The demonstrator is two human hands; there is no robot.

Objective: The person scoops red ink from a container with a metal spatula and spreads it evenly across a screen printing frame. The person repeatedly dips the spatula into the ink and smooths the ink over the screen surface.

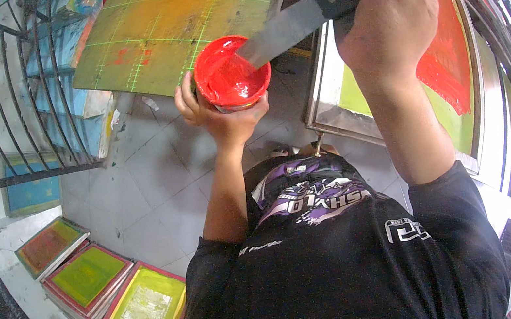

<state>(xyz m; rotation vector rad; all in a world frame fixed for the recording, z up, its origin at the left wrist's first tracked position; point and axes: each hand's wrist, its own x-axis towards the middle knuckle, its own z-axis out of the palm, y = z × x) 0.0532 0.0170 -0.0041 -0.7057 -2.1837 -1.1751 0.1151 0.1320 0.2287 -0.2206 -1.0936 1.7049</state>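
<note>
My left hand (228,122) is wrapped round a round tub (233,106) and holds it up in front of me. Bright red, glossy ink (231,78) coats the inside of the tub and its rim. In my right hand (389,30) is an ink knife (291,34) with a broad flat metal blade and a dark handle, gripped from above. The blade slants down to the left, and its end reaches into the red ink. The ink hides the tip of the blade.
Beyond the tub lies a stained yellow-green board (144,34) with bright green lines. To the right is a framed printing screen (345,121) with red ink spread on it. A black metal rack (50,175) stands left; stacked screens (85,277) rest at lower left.
</note>
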